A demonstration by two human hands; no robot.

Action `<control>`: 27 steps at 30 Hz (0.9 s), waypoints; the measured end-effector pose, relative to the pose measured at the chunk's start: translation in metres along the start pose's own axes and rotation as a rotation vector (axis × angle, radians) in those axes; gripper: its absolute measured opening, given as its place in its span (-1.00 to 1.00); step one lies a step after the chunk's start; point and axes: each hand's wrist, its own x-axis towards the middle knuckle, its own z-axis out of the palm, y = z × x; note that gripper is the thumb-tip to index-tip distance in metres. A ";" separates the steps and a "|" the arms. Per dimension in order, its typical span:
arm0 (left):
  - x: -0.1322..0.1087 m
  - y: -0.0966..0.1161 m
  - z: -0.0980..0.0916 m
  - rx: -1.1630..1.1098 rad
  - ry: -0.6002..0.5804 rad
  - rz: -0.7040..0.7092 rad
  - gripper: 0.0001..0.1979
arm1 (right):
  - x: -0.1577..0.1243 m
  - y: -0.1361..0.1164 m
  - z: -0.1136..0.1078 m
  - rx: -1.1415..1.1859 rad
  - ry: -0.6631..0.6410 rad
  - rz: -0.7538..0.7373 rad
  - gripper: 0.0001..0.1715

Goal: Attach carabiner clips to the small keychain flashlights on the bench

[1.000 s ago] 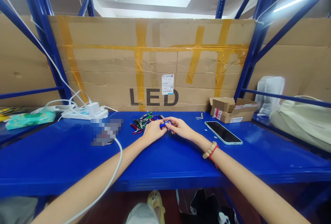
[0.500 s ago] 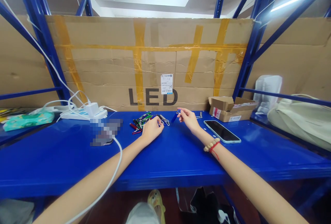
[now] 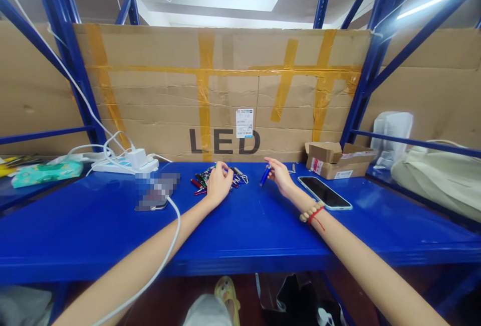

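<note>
My right hand point(image 3: 281, 175) is closed, with a small blue tube that looks like a keychain flashlight point(image 3: 265, 175) pinched between its fingertips. The tube slants down just above the blue table. My left hand point(image 3: 220, 184) rests at a pile of similar small coloured tubes with metal clips point(image 3: 201, 181), its fingers bent together over them. Red, green, black and blue pieces show around that hand. Whatever its fingertips grip is hidden. Behind my right hand lies a small silver piece point(image 3: 293, 167).
A phone point(image 3: 325, 193) and an open cardboard box point(image 3: 338, 159) sit at the right. On the left are a power strip point(image 3: 103, 165) with white cables and a blurred item point(image 3: 156, 193). A large carton point(image 3: 169, 100) stands across the back of the blue table point(image 3: 240, 230).
The blue tube and my right hand have shifted slightly right, and the tube shows more fully. My left hand has turned more upright over the pile. The view has shifted a little.
</note>
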 end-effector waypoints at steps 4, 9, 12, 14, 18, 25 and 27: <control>0.013 -0.006 -0.006 -0.160 0.127 -0.133 -0.98 | -0.001 -0.003 0.000 0.099 0.015 0.033 -0.77; 0.014 -0.007 -0.008 -0.323 0.110 -0.134 -0.96 | -0.006 -0.007 0.003 -0.007 -0.038 0.016 -0.72; 0.004 -0.001 -0.001 -0.399 -0.111 0.032 -0.87 | -0.013 -0.006 0.009 -0.077 -0.125 0.045 -0.78; -0.004 0.003 0.005 -0.383 -0.316 0.134 -0.75 | -0.017 -0.004 0.014 -0.088 -0.188 0.092 -0.77; -0.012 0.008 0.011 -0.270 -0.472 0.195 -0.51 | -0.024 0.000 0.020 -0.148 -0.262 0.151 -0.74; -0.005 0.002 0.012 -0.160 -0.243 0.104 -0.51 | -0.026 0.003 0.022 -0.185 -0.420 0.209 -0.78; -0.005 0.000 0.012 -0.115 -0.196 0.161 -0.55 | -0.026 0.004 0.022 -0.205 -0.531 0.260 -0.78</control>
